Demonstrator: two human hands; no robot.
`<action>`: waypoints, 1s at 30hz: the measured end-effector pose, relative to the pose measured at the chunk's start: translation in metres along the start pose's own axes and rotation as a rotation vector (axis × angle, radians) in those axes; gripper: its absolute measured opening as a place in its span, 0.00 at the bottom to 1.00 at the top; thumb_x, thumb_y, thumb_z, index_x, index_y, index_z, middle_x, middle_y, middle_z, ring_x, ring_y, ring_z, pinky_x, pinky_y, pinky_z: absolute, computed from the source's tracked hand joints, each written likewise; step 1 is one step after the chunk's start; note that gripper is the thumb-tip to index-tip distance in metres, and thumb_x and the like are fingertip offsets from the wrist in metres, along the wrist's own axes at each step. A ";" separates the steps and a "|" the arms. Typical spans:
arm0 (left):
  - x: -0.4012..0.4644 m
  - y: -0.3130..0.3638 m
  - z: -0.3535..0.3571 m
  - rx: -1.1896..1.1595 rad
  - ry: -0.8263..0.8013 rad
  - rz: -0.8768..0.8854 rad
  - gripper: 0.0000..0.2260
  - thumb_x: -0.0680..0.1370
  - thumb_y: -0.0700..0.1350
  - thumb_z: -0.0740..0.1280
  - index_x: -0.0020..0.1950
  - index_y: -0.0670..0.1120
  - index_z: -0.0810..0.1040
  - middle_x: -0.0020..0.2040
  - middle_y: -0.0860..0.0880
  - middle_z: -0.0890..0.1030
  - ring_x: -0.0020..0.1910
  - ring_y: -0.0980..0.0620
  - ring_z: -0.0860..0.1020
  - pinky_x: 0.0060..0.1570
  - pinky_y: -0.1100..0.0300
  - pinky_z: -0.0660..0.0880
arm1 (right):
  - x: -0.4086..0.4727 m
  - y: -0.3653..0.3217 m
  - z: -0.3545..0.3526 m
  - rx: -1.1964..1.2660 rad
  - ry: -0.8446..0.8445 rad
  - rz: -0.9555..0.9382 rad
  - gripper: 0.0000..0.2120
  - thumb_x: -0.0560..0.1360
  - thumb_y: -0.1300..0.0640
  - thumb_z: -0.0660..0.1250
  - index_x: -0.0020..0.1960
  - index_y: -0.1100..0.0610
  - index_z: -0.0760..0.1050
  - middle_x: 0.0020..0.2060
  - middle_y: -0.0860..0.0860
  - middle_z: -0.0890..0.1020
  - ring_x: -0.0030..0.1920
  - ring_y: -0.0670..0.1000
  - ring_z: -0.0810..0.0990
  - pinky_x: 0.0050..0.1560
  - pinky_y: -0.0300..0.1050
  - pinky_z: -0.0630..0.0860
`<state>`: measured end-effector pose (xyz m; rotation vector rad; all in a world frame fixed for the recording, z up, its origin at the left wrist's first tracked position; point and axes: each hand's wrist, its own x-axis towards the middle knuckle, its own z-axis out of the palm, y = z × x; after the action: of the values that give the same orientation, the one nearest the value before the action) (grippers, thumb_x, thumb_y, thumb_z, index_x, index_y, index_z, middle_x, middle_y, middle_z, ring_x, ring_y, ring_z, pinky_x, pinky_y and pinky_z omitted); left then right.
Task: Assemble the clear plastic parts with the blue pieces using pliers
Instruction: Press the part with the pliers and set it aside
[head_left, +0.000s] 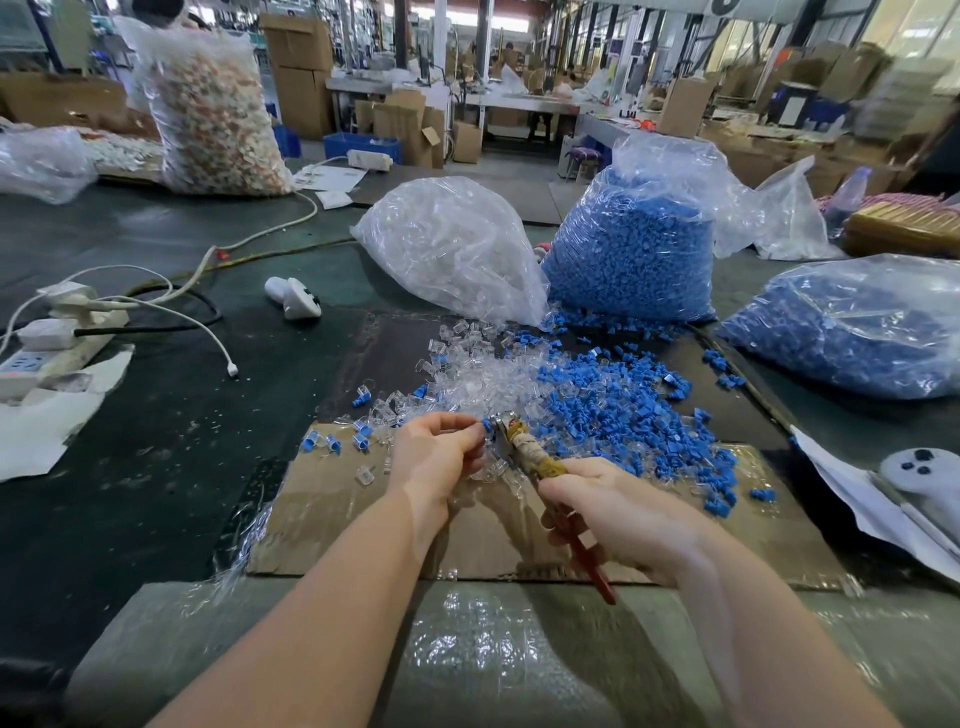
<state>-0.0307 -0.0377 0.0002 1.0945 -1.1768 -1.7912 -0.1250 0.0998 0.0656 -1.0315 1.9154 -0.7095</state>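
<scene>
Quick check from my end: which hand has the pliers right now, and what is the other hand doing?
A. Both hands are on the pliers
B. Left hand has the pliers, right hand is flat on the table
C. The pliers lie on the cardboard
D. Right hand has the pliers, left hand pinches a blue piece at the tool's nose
D: the right hand grips the pliers by the handles, while the left hand pinches a blue piece at their nose.

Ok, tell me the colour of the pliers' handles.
Red, on the pliers gripped by the right hand; yellowish wrapping sits near the head. Head view shows it best.
</scene>
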 end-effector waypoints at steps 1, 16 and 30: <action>0.000 0.000 0.000 0.006 0.008 0.000 0.04 0.73 0.33 0.69 0.41 0.41 0.79 0.29 0.48 0.79 0.24 0.57 0.77 0.24 0.66 0.73 | -0.001 0.000 0.000 -0.010 -0.003 -0.002 0.05 0.78 0.55 0.57 0.45 0.55 0.67 0.40 0.54 0.73 0.41 0.50 0.74 0.44 0.45 0.67; -0.008 0.010 0.008 0.051 0.028 0.019 0.05 0.74 0.31 0.67 0.41 0.40 0.77 0.33 0.45 0.77 0.27 0.54 0.75 0.24 0.68 0.74 | -0.003 -0.002 -0.003 -0.021 -0.054 -0.055 0.07 0.79 0.56 0.55 0.44 0.55 0.67 0.42 0.53 0.74 0.43 0.50 0.75 0.41 0.42 0.69; -0.013 0.006 0.012 0.018 0.061 -0.003 0.06 0.74 0.32 0.67 0.41 0.42 0.77 0.35 0.46 0.77 0.30 0.53 0.75 0.26 0.67 0.75 | 0.005 0.005 0.007 -0.232 0.101 -0.143 0.12 0.78 0.60 0.57 0.36 0.54 0.66 0.30 0.49 0.71 0.28 0.47 0.67 0.30 0.41 0.65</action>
<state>-0.0366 -0.0244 0.0122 1.1533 -1.1573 -1.7405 -0.1224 0.0973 0.0559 -1.3091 2.0619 -0.6401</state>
